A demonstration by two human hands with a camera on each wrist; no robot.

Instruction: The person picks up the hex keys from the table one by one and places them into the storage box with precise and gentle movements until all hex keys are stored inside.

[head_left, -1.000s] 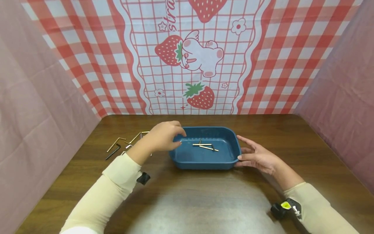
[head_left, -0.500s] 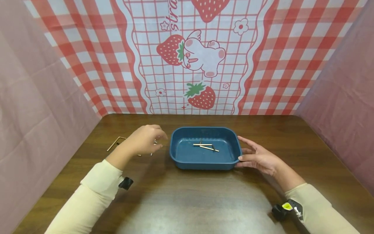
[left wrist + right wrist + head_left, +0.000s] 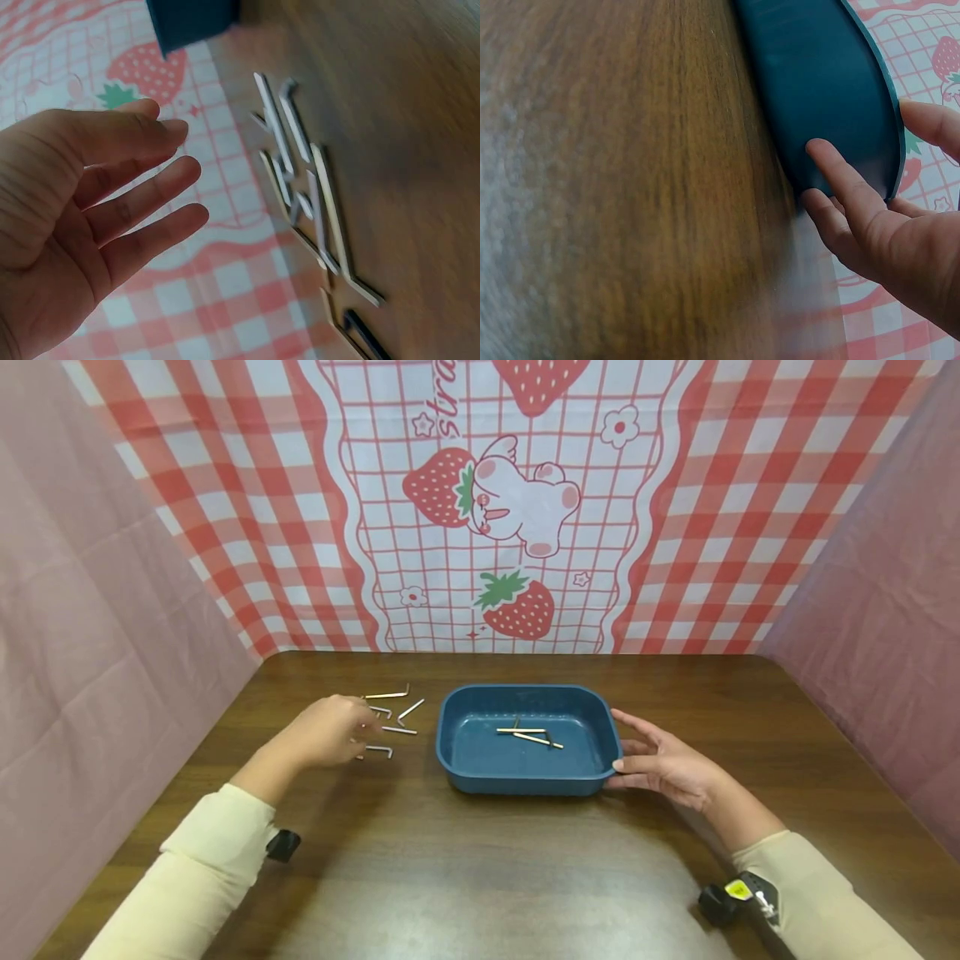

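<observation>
On my head feed, the left hand (image 3: 330,732) hangs over the loose keys (image 3: 399,730), hiding part of the group. Its grip is well parted: in the left wrist view, thumb and fingers stand apart, bent a little, with nothing between them. I can see a gap between those fingertips and the keys there.

These bent keys lie scattered on the desk (image 3: 525,877), left of the tray (image 3: 525,784). Most of those I can see are silver or gold, several lapping over one another; a black key (image 3: 366,334) shows at the bottom edge of the left wrist view, beside a gold one.

The tray is blue, sits flat near the middle of the desk, and has a few more keys (image 3: 525,730) lying together on its floor, gold ones among them.

The right hand (image 3: 667,767) rests against the tray's right end, its fingers long and spread over the outer wall and up at the rim; I read that grip as a loose touch, not a clench.

Both arms wear cream sleeves (image 3: 213,843). Behind the desk I have a red-and-white checked cloth (image 3: 720,527) printed with strawberries (image 3: 521,612), and plain pink curtains (image 3: 105,610) at either side.
</observation>
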